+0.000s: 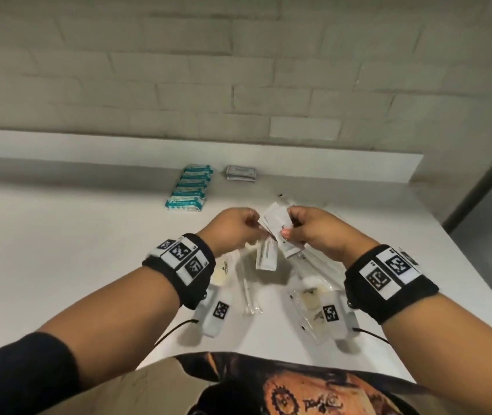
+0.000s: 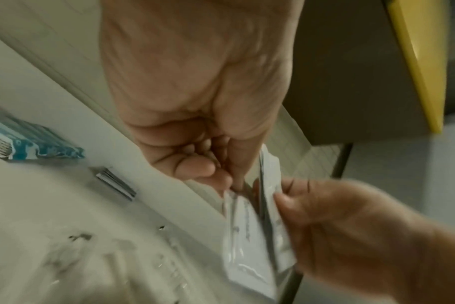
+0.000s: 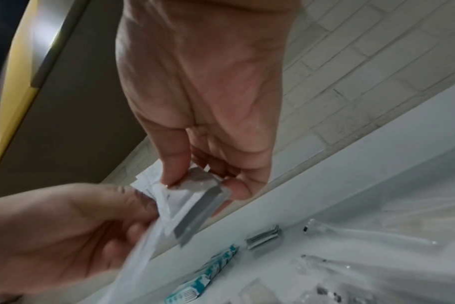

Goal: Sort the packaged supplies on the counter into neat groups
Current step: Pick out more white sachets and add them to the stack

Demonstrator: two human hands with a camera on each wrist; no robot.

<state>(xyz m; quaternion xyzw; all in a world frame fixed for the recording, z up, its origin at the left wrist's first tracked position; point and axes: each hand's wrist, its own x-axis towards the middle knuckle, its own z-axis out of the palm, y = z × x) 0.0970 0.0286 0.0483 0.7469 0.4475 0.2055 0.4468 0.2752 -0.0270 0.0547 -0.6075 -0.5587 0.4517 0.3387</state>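
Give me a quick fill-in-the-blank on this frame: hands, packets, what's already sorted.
1. Both hands hold flat white sachets above the ____.
2. The teal-and-white packets lie in a neat ____ near the wall.
3. The small stack of grey packets sits to the ____ of the teal row in the head view.
4. The right hand has its grip on the sachets with fingers and ____.

Missing words: counter; row; right; thumb
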